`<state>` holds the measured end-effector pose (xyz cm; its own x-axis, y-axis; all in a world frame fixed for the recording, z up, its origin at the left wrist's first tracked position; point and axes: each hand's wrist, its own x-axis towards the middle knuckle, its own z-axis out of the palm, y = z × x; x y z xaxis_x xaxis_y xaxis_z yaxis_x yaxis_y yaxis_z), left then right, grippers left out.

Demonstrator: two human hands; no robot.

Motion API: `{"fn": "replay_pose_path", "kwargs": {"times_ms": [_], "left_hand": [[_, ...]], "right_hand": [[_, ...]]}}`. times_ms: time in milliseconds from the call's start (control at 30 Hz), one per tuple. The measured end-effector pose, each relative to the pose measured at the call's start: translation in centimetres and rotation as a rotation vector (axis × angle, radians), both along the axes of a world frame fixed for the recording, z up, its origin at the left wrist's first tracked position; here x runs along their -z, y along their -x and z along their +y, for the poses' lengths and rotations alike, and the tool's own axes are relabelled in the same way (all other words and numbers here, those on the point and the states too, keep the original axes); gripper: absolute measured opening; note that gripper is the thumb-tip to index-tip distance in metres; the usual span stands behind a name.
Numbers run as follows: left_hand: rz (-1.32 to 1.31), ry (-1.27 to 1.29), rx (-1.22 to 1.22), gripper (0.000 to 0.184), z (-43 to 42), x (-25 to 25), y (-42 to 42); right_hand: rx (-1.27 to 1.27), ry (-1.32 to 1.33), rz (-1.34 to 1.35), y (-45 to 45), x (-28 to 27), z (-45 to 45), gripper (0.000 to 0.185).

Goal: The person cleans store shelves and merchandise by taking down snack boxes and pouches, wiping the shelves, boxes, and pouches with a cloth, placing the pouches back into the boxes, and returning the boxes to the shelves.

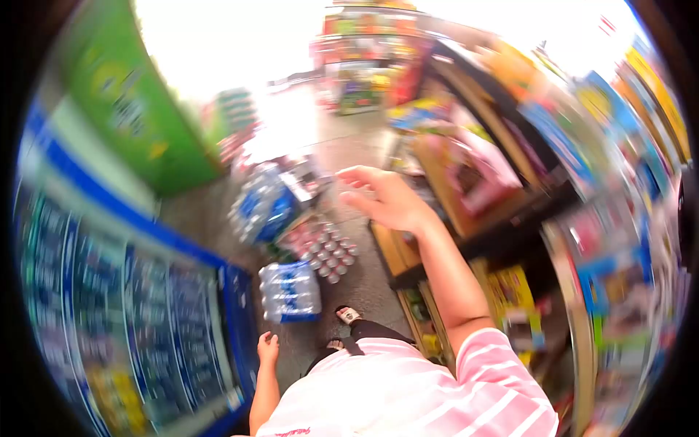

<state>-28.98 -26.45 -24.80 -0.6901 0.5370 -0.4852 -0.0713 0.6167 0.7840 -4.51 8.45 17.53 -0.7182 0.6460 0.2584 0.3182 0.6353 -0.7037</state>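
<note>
In the head view, the right hand (380, 198) hangs in the air, its grip apart and bare; the left hand (269, 348) is near a bottle pack (290, 293), its grip too blurred to tell. The pack sits beside a can pack (333, 259), just ahead of the feet (349, 315), so a careless step could cause a stumble

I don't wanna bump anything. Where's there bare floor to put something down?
Bare floor shows between the green panel and the blue bottle pack. A narrower strip lies between the cans and the dark shelf. It's crowded where the packs bunch together.
</note>
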Motion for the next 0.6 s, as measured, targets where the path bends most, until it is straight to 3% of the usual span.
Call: {"fn": "replay_pose_path", "kwargs": {"times_ms": [67,100,167,233,300,367,433,500,567,600], "left_hand": [[-0.123,-0.15,0.084,0.033,4.9,-0.6,1.5],[-0.167,-0.074,0.194,0.032,7.2,-1.7,2.3],[-0.262,-0.175,0.334,0.029,11.9,-2.5,2.8],[-0.302,-0.227,0.438,0.027,16.3,-6.5,1.1],[-0.161,-0.307,0.649,0.026,20.4,-9.9,-0.9],[-0.213,-0.474,0.777,0.026,24.3,-12.3,-3.0],[-0.165,-0.462,0.976,0.026,26.6,-17.6,-6.5],[-0.11,-0.505,1.086,0.026,27.1,-24.3,-10.5],[-0.12,-0.611,1.151,0.026,28.6,-26.3,-13.5],[-0.068,-0.652,1.229,0.026,28.6,-28.9,-15.4]], "right_hand": [[0.111,-0.066,-0.001,-4.6,-1.4,-2.5,0.039],[0.15,-0.09,-0.033,-6.6,-2.2,-3.8,0.04],[0.288,-0.071,-0.047,-10.9,-3.6,-7.0,0.039],[0.322,-0.138,-0.163,-14.0,-4.8,-10.1,0.039],[0.397,-0.166,-0.219,-16.6,-6.4,-13.4,0.038],[0.519,-0.173,-0.346,-18.2,-9.0,-16.3,0.035],[0.71,-0.436,-0.337,-20.7,-11.4,-19.2,0.032],[0.871,-0.878,-0.291,-23.7,-15.2,-20.8,0.03],[1.076,-1.034,-0.44,-28.8,-19.0,-20.5,0.039],[1.225,-0.945,-0.515,-30.7,-20.8,-19.9,0.049]]}}
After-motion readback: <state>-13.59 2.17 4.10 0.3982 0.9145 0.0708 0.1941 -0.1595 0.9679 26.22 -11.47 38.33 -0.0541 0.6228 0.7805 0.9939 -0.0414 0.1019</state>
